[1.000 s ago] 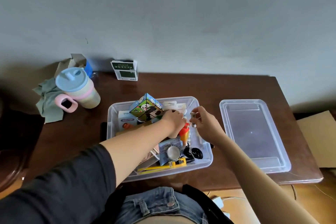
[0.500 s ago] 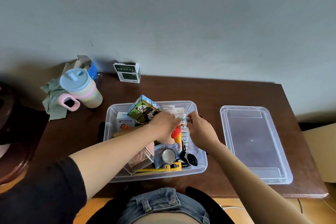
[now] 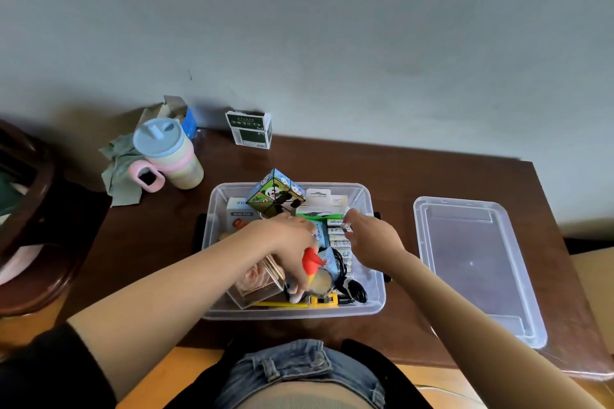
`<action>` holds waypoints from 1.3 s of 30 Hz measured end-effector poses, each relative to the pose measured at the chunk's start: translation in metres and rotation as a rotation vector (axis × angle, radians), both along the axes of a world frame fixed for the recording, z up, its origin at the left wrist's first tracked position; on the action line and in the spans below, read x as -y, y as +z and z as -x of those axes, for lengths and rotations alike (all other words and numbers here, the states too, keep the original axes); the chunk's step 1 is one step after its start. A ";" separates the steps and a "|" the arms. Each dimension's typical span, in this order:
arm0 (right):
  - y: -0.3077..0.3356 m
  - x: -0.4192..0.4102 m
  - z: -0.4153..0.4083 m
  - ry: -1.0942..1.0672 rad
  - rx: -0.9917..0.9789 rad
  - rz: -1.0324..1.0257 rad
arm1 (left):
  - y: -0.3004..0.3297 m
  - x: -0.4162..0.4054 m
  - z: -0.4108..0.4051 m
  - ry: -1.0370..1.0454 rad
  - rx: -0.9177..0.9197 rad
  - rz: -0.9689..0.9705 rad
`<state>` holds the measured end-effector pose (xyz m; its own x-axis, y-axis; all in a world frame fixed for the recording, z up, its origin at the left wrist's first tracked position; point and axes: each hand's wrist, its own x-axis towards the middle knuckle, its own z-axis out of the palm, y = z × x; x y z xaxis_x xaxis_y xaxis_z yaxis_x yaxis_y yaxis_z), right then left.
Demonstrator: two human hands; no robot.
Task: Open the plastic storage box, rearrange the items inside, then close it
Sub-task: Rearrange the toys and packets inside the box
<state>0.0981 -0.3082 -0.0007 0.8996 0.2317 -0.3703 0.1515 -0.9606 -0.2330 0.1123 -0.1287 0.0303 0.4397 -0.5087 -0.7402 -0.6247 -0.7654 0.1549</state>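
The clear plastic storage box (image 3: 377, 279) stands open at the table's near middle, packed with small items. Its lid (image 3: 471, 262) lies flat to the right. My left hand (image 3: 285, 242) reaches down into the box's middle and grips a red and orange toy (image 3: 310, 261). Over the box's far right part, my right hand (image 3: 372, 239) pinches a small battery (image 3: 347, 226) at the far end of a row of batteries (image 3: 337, 241). A panda cube (image 3: 275, 199) sits at the back, a clear case with a rose (image 3: 255, 279) at the near left.
A lidded cup (image 3: 169, 156) with a pink handle, a green cloth (image 3: 118, 173) and a green-white carton (image 3: 251, 129) stand at the table's back left. A yellow cutter (image 3: 299, 303) and black cable (image 3: 354, 287) lie in the box's near part. A dark chair (image 3: 30, 242) is left.
My left hand has slid toward the near side of the box with the red toy. My right hand stayed by the batteries at the far right.
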 end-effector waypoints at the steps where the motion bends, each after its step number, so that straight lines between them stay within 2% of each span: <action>1: 0.000 0.000 -0.001 0.003 -0.004 0.011 | 0.001 0.005 -0.001 0.038 -0.053 -0.020; 3: 0.000 -0.001 -0.002 0.002 -0.010 0.030 | 0.001 0.016 0.002 0.113 -0.090 -0.046; 7: 0.000 -0.001 -0.003 -0.001 -0.015 0.039 | -0.006 0.038 0.011 0.122 0.161 -0.016; 10: 0.000 0.000 -0.004 -0.012 -0.023 0.020 | -0.015 0.052 0.018 0.036 0.232 -0.054; 17: 0.003 0.000 -0.007 -0.035 -0.046 -0.015 | -0.040 0.072 0.017 -0.104 0.080 -0.104; 21: 0.004 -0.001 -0.006 -0.048 -0.050 -0.019 | -0.044 0.079 0.009 -0.106 0.018 -0.087; 24: 0.004 -0.003 -0.005 -0.046 -0.055 -0.038 | -0.042 0.078 0.006 0.030 -0.038 0.003; 28: 0.002 -0.006 -0.004 -0.014 -0.014 0.017 | -0.046 0.076 -0.002 0.229 -0.261 0.072; 30: 0.001 -0.006 -0.005 -0.003 -0.008 0.021 | -0.050 0.074 -0.004 0.178 -0.313 0.067; 33: 0.001 -0.005 -0.008 -0.002 -0.022 0.006 | -0.057 0.072 -0.002 0.051 -0.271 0.094; 39: -0.003 -0.005 -0.011 0.021 -0.011 -0.002 | -0.056 0.073 0.001 0.016 -0.325 0.165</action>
<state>0.1087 -0.3033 -0.0034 0.8904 0.2507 -0.3800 0.1685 -0.9569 -0.2364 0.1116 -0.2022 -0.0256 0.2038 -0.6282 -0.7509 -0.5109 -0.7225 0.4659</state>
